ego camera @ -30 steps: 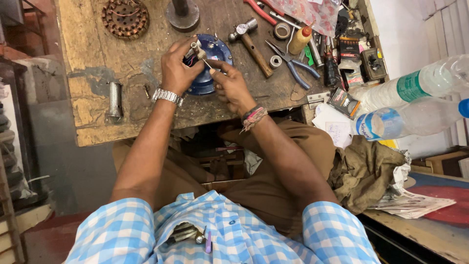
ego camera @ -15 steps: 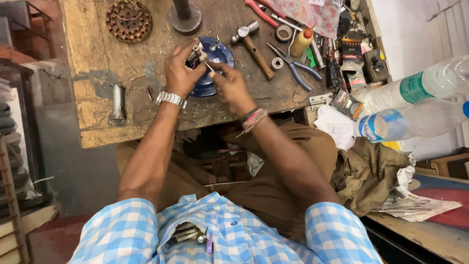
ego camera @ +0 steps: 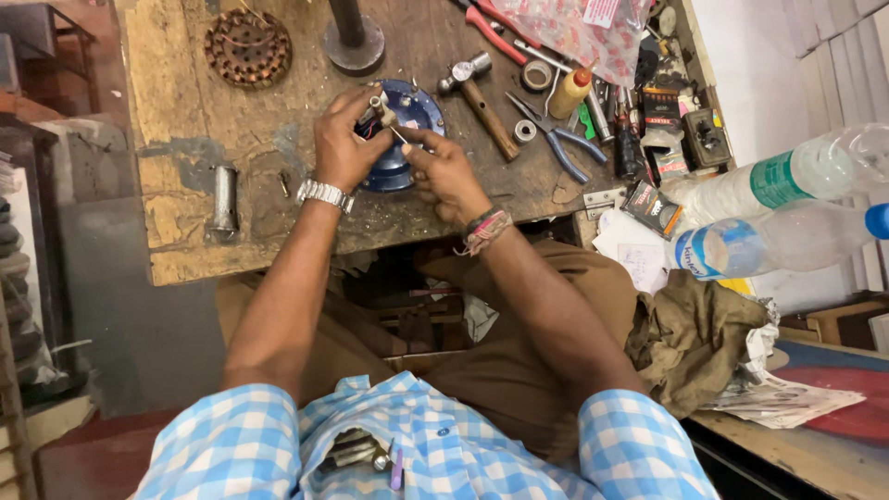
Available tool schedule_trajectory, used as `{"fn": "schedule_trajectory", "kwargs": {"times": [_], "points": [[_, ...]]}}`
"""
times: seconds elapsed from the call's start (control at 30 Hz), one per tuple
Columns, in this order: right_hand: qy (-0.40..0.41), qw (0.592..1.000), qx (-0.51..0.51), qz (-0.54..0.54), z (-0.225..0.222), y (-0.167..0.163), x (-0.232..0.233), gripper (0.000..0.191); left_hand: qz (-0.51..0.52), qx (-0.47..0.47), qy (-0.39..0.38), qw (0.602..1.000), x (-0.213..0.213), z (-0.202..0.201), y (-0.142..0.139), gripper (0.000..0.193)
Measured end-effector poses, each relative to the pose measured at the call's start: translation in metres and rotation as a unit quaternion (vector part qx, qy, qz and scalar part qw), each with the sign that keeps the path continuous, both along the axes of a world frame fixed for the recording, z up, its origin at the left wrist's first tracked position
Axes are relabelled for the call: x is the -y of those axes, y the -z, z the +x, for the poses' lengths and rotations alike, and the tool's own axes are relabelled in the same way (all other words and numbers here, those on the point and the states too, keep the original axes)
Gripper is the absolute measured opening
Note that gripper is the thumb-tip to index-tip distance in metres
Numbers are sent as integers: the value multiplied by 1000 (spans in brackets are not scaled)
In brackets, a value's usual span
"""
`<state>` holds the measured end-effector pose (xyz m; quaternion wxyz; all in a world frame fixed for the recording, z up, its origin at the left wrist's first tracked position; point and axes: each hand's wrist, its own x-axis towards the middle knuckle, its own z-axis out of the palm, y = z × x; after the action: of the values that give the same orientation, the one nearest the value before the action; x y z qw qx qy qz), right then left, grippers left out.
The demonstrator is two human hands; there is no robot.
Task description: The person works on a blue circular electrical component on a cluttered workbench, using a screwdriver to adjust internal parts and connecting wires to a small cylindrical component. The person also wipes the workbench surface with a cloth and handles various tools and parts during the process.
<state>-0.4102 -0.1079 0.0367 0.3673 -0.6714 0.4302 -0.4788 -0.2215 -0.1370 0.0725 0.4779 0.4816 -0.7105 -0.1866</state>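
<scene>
- Gripping a small metal part with red wiring (ego camera: pixel 378 113), left hand (ego camera: pixel 344 146) is curled closed round it, fingers bunched at top, silver metal wristwatch (ego camera: pixel 324 193) on that wrist.
- Right hand (ego camera: pixel 446 168) pinched shut on a thin metal pin-like tool (ego camera: pixel 398 134), tip angled up-left toward the small part; exact contact point too small to tell. Woven thread bands (ego camera: pixel 486 229) on right wrist.
- Both hands over a round blue metal cover plate (ego camera: pixel 407 106) lying flat on the worn wooden workbench (ego camera: pixel 185 139), near its front-centre; left hand hides plate's left side.
- Wooden-handled hammer (ego camera: pixel 482 97) just right of blue plate, head pointing up-left.
- Blue-handled pliers (ego camera: pixel 556 139) right of hammer, small steel ring (ego camera: pixel 525 131) between them.
- Rusty round toothed disc (ego camera: pixel 247 46) at back-left of bench, well apart from hands.
- Dark metal post on round base (ego camera: pixel 352 37) behind blue plate.
- Short grey metal cylinder (ego camera: pixel 223 197) lying at left of bench, near front edge.
- Small yellow bottle with red cap (ego camera: pixel 569 91), red-handled tool (ego camera: pixel 491 32) and clear plastic bag (ego camera: pixel 574 32) at back-right.
- Two clear plastic water bottles (ego camera: pixel 778 208) lying off bench at right, one above the other.
- Person seated, blue-white checked shirt (ego camera: pixel 435 444), brown trousers.
</scene>
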Motion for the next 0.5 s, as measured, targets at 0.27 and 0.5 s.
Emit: {"fn": "schedule_trajectory", "kwargs": {"times": [0.27,0.5], "points": [[86,888,-409,-193,4,-55,-12,49,25,-5,-25,999,6,2,-1,51],[46,950,-304,-59,-11,-68,-15,36,-33,42,-9,999,-1,-4,4,60]]}}
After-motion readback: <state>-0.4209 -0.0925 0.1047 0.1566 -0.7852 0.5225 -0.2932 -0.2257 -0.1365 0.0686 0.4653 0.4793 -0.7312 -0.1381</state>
